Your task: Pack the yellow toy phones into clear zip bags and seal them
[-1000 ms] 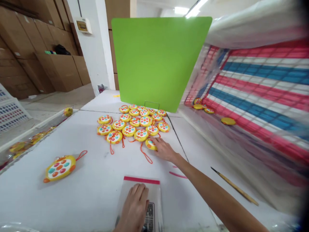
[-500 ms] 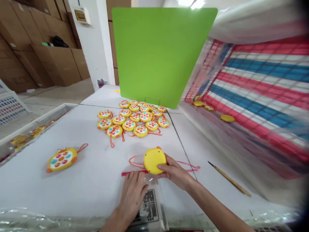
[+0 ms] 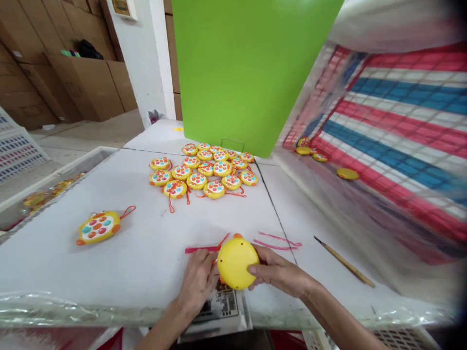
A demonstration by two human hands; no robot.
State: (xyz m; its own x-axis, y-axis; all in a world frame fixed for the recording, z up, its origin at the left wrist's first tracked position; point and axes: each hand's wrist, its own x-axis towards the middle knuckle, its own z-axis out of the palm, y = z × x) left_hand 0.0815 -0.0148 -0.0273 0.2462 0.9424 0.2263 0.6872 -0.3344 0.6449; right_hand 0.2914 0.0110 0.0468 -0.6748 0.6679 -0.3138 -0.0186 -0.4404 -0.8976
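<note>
My right hand [image 3: 277, 272] grips a round yellow toy [image 3: 238, 265] by its right edge, with the plain back facing me and orange nubs at its rim. Close against the toy's left side, my left hand [image 3: 197, 279] has its fingers curled together; what they pinch is hidden. An orange cord [image 3: 223, 241] sticks up between that hand and the toy. Beneath both lies a clear plastic bag [image 3: 222, 306] with black print, reaching over the table's front edge. A flat pink strip [image 3: 200, 250] runs behind my left fingers.
Several similar toys with coloured dots [image 3: 197, 181] are grouped mid-table before a green board [image 3: 251, 73]. A single dotted toy [image 3: 98, 227] lies at left. Pink strands [image 3: 277, 241] and a wooden-handled pointed tool [image 3: 345, 262] lie at right. A white crate [image 3: 87, 158] stands at left.
The yellow toy has come down and nearer to me over the bag. My left hand has gone from lying on the bag to curled fingers beside the toy. The view has tilted down.
</note>
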